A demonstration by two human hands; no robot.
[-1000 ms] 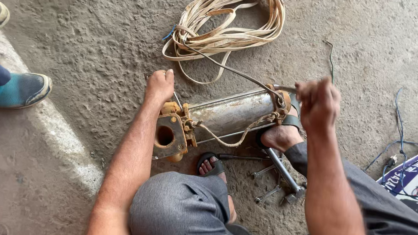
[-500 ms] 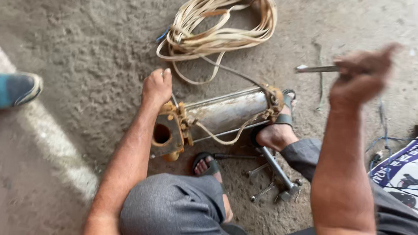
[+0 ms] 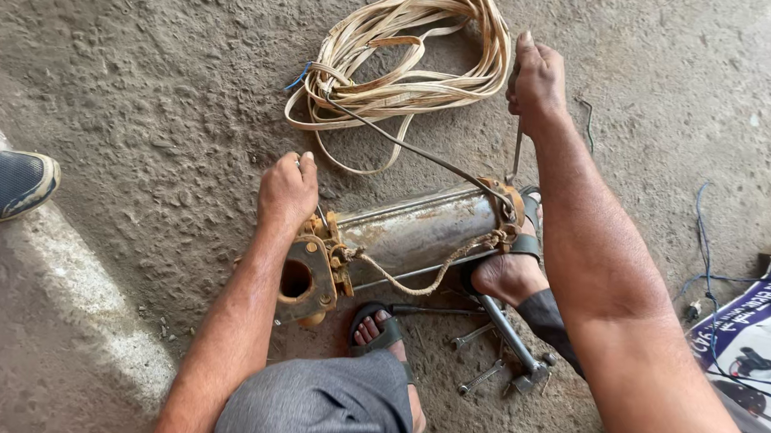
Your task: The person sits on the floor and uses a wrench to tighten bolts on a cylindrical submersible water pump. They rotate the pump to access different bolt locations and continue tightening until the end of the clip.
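Far left edge there's someone else's blue shoe (image 3: 1, 184) parked on the concrete floor (image 3: 140, 69), next to a pale painted stripe (image 3: 76, 298) running diagonally. Loads of bare floor between that shoe and the work, so plenty of room on that side.

Then the left hand (image 3: 288, 190) is pressed down flat on the rusty flange end (image 3: 308, 275) of the pump cylinder (image 3: 416, 233), fingers bent over the top of it, not wrapped around anything. The cylinder lies on its side, flange opening facing the camera-left, dull metal body running up and to the right. A frayed cord (image 3: 417, 279) droops along its near side.

Under the cylinder things get tight: a sandalled foot (image 3: 381, 328) tucked just below it, another foot (image 3: 509, 272) braced against the far end, and a knee in grey trousers (image 3: 315, 413) right at the bottom. A few spanners (image 3: 484, 362) and a long metal tool lie on the floor between the feet, so not much free floor there.

Behind the cylinder sits a big coil of flat tan cable (image 3: 407, 53), with a dark lead running from it to the cylinder's right end.

The right hand (image 3: 536, 77) is up beside the coil, closed tight around a thin metal tool (image 3: 517, 149) that hangs down toward the cylinder's right end. Can't tell what kind of tool.

Far right there are loose blue wires (image 3: 707, 269) and a printed box (image 3: 767, 320) at the edge.
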